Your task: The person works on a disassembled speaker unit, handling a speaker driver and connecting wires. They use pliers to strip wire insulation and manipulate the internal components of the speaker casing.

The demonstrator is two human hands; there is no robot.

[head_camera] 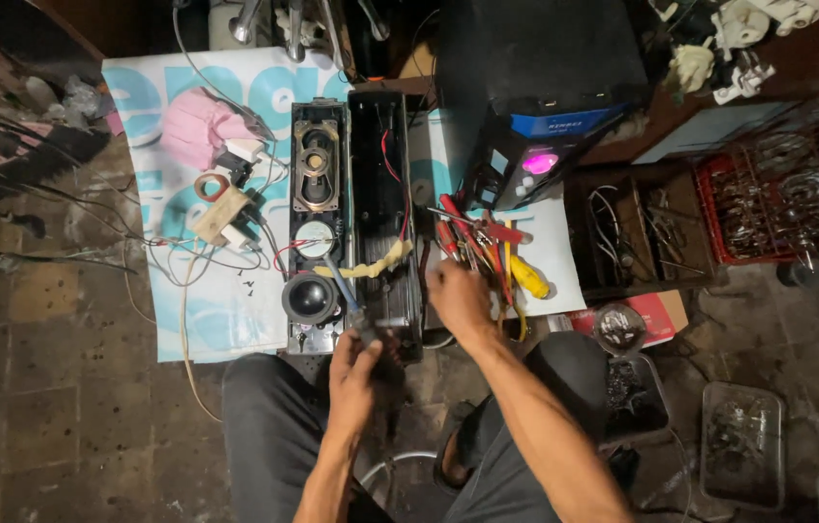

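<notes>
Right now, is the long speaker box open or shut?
Open: the speaker box lies beside its front panel, and its inner wires show.

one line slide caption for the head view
Left hand holds a screwdriver at the opened speaker cabinet; right hand reaches the tool pile.

Left hand (355, 360) is gripping a screwdriver (343, 287) by the opened speaker box (317, 223) while right hand (458, 300) is digging through the tool pile (487, 250).

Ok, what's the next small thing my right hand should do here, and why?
Probably close the right hand on one tool from the pile of red- and yellow-handled tools it rests against. The left hand already grips the near end of the opened speaker cabinet, steadying it, and the right hand looks empty. Which tool fits cannot be told from here.
</notes>
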